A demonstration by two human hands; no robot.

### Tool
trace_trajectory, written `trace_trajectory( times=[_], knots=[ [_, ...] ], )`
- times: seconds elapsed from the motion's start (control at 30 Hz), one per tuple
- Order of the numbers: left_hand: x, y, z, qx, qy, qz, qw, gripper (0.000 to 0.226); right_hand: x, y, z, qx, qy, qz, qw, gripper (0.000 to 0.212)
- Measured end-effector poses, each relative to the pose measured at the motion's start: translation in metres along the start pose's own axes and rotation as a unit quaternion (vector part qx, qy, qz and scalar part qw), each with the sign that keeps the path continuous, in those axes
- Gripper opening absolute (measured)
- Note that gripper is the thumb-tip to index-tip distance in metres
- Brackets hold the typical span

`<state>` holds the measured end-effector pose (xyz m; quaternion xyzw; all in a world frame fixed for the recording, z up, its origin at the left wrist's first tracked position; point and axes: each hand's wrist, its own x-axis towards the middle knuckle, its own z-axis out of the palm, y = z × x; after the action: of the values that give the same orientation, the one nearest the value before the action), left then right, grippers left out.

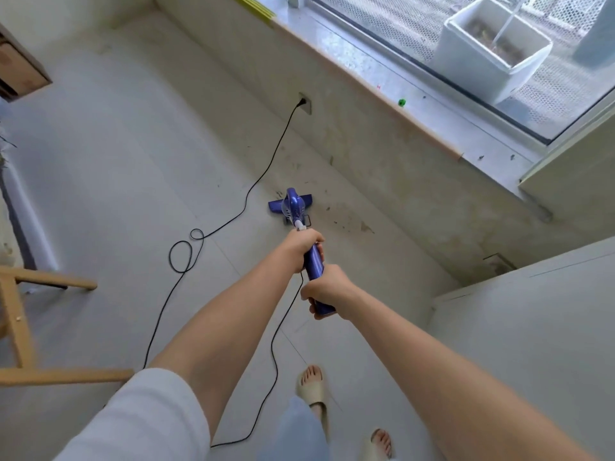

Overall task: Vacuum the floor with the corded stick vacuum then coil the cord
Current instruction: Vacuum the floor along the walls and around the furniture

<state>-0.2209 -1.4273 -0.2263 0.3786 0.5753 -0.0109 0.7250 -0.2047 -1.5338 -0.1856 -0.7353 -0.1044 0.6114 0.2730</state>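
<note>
The blue stick vacuum (293, 207) is standing with its head on the floor (116, 154), close to the floor's far edge where the wall under the window sill (382, 91) is rising. Both hands are gripping its handle: the left hand (301, 246) is wrapping the upper part, the right hand (327, 291) is clasping the end. The black cord (263, 176) is running from the wall socket (305, 103) across the floor, looping twice, then trailing past the sandalled feet (312, 387). A wooden chair (20, 327) is standing at the floor's left edge.
</note>
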Motion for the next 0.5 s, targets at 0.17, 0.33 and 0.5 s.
trace_trajectory(
  times=[0.17,0.33,0.5],
  knots=[
    [0.005,0.0,0.005,0.002,-0.005,-0.009,1.0,0.014,0.003,0.004,-0.006,-0.031,0.004,-0.01,0.999,0.038],
    [-0.001,-0.021,0.024,0.011,-0.025,-0.024,0.999,0.012,-0.016,0.025,-0.023,-0.075,0.019,-0.011,0.997,0.029],
    [-0.023,-0.042,0.045,-0.016,-0.041,-0.031,0.999,0.012,-0.049,0.046,-0.037,-0.085,0.033,-0.01,0.996,0.031]
  ],
)
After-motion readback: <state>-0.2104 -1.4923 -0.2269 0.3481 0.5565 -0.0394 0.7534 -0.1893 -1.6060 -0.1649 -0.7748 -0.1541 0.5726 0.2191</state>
